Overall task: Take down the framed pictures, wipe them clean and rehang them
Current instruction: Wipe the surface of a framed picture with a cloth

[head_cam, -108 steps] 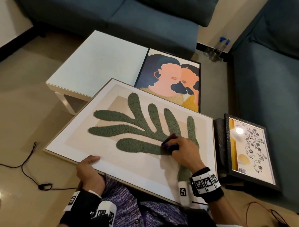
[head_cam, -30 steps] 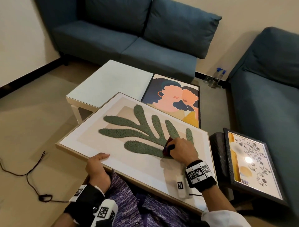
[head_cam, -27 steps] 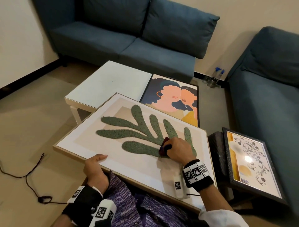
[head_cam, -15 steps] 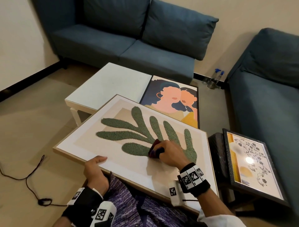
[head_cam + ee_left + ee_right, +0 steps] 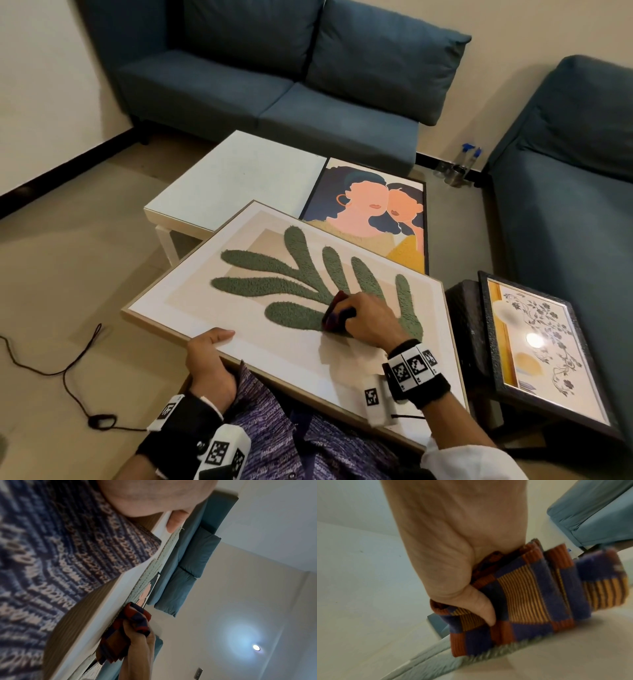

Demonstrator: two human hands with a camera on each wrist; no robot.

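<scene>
Both hands work: right hand [image 5: 371, 320] rubs cloth [image 5: 335, 313] on leaf picture [image 5: 274, 342].

Three framed pictures [image 5: 191, 301], two sofas [image 5: 274, 85], two spray bottles [image 5: 460, 166], one table [image 5: 239, 178]

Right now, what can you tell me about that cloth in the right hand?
The cloth is a folded, ribbed fabric checked in blue, rust-red and yellow stripes. The right hand holds it bunched, thumb tucked into a fold, and presses it flat onto the green tufted leaf of the picture lying tilted across the lap.
</scene>
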